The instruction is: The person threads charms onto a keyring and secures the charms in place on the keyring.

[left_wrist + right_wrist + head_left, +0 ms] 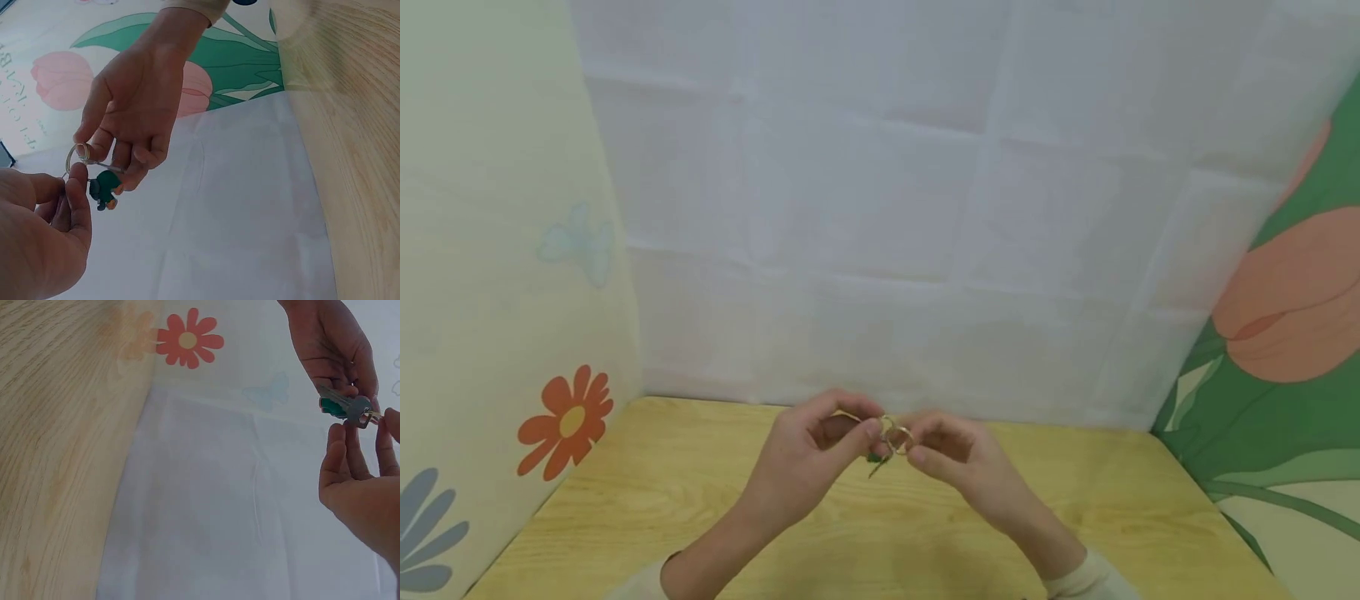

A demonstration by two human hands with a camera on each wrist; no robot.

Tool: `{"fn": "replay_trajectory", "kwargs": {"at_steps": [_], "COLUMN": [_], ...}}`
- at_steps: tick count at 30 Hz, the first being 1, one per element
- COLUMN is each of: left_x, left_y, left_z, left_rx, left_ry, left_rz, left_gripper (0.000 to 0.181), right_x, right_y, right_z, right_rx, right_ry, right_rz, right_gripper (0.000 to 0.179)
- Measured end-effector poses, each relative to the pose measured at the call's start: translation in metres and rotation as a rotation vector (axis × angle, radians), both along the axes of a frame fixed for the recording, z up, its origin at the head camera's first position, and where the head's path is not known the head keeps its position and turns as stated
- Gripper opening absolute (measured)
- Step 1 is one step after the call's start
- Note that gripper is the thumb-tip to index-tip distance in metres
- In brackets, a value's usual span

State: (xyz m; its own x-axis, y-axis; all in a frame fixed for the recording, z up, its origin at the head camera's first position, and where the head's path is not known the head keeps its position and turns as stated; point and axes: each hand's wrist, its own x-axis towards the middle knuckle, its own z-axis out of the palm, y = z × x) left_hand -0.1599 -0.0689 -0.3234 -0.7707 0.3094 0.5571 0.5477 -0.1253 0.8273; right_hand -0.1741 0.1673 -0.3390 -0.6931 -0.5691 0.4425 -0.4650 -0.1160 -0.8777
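Above the table, my left hand (801, 462) and right hand (981, 471) meet at a metal key ring (901, 453). The left thumb and index finger pinch it from the left. From the other side, my right thumb and fingertips hold the ring's edge. A silver key (357, 412) hangs between the hands, clearest in the right wrist view. Beside it dangles a small green figure charm (106, 186) with orange-brown bits at its lower end. Fingers partly cover the ring, so how the loops join cannot be made out.
The wooden table (662, 492) lies beneath both hands. A creased white cloth (865, 208) hangs behind it. Printed panels flank the table, with a red flower (572, 422) on the left and a pink tulip (1300, 292) on the right.
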Motion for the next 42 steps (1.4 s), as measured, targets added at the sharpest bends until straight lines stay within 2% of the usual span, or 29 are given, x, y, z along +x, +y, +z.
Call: {"fn": "replay_trajectory", "kwargs": {"at_steps": [6,12,17,22,25,29,31,37,42], "left_x": [0.0004,0.0008,0.0013,0.0034,0.0042,0.0049,0.0047,0.0034,0.0039], "left_y": [0.0003,-0.0005,0.0003,0.0014,0.0021,0.0025,0.0024,0.0019,0.0011], "left_z": [0.0,0.0008,0.0022,0.0034,0.0032,0.0014,0.0006,-0.0003,0.0008], "left_rx": [-0.011,0.0,-0.014,-0.036,-0.053,-0.068,-0.079,-0.125,-0.15], "left_ry": [0.076,0.125,0.164,0.193,0.227,0.268,0.286,0.352,0.387], "left_rz": [-0.017,-0.041,-0.016,0.017,0.042,0.056,0.065,0.117,0.129], "left_gripper": [0.012,0.014,0.014,0.013,0.014,0.016,0.018,0.018,0.017], "right_x": [0.0039,0.0054,0.0061,0.0066,0.0064,0.0059,0.0053,0.0029,0.0018], "right_y": [0.0027,0.0051,0.0086,0.0099,0.0083,0.0061,0.0054,0.0048,0.0067], "right_z": [0.0021,0.0046,0.0071,0.009,0.0095,0.0088,0.0082,0.0072,0.007], "right_rx": [-0.016,-0.024,-0.019,-0.05,-0.075,-0.083,-0.073,-0.05,-0.034], "right_ry": [-0.015,0.0,-0.005,0.017,0.032,0.039,0.061,0.136,0.105], "right_rz": [0.019,-0.002,0.015,0.079,0.115,0.119,0.116,0.128,0.125], "right_gripper": [0.005,0.007,0.007,0.002,0.009,0.03,0.034,0.029,0.028]}}
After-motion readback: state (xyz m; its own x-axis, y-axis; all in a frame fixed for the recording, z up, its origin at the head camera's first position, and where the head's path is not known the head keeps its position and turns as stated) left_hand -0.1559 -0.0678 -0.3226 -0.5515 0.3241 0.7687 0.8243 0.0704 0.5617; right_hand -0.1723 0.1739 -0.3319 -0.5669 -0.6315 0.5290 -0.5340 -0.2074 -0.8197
